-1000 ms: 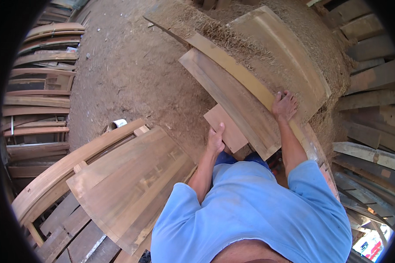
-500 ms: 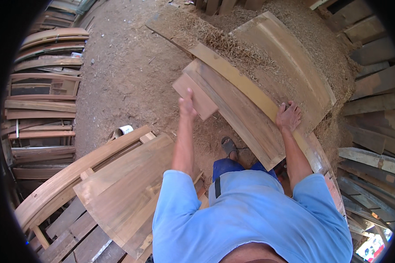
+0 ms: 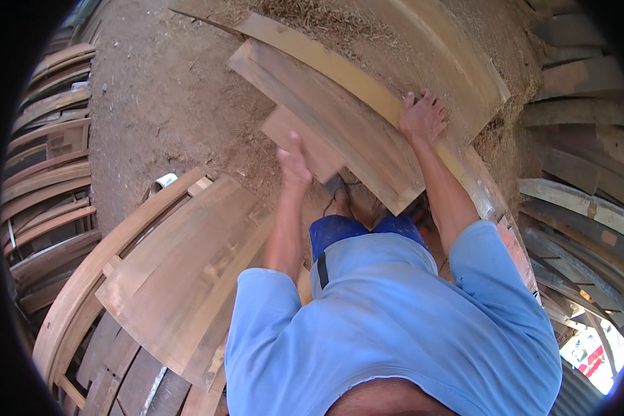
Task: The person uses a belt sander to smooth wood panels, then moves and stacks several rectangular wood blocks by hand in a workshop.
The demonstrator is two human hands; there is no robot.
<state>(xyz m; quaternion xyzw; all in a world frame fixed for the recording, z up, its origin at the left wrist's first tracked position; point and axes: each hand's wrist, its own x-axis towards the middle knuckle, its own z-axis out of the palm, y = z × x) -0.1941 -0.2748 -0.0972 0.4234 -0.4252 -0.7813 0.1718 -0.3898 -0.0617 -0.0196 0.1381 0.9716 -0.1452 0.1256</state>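
A short reddish-brown board [image 3: 312, 148] is gripped by my left hand [image 3: 293, 165], thumb on its upper face and the fingers hidden beneath. One long side of it lies along the near left edge of a wide brown plank [image 3: 326, 121]; whether they touch I cannot tell. The plank slants across in front of me, beside a yellowish strip [image 3: 326, 59]. My right hand [image 3: 424, 119] rests on that strip with fingers spread, holding nothing I can see. Beyond the strip is a broad wooden surface [image 3: 457, 62].
At my left a wide panel [image 3: 180, 263] lies over stacked timber, beside a curved-looking frame [image 3: 111, 256]. Boards are piled along the left [image 3: 52, 166] and right [image 3: 589, 145] sides. Shavings [image 3: 319, 24] cover the ground at the far side. A white cylinder [image 3: 163, 182] lies near the frame.
The short board has slid toward me along the plank's edge, with my left hand on it. My right hand stays on the strip. The whole view has shifted somewhat.
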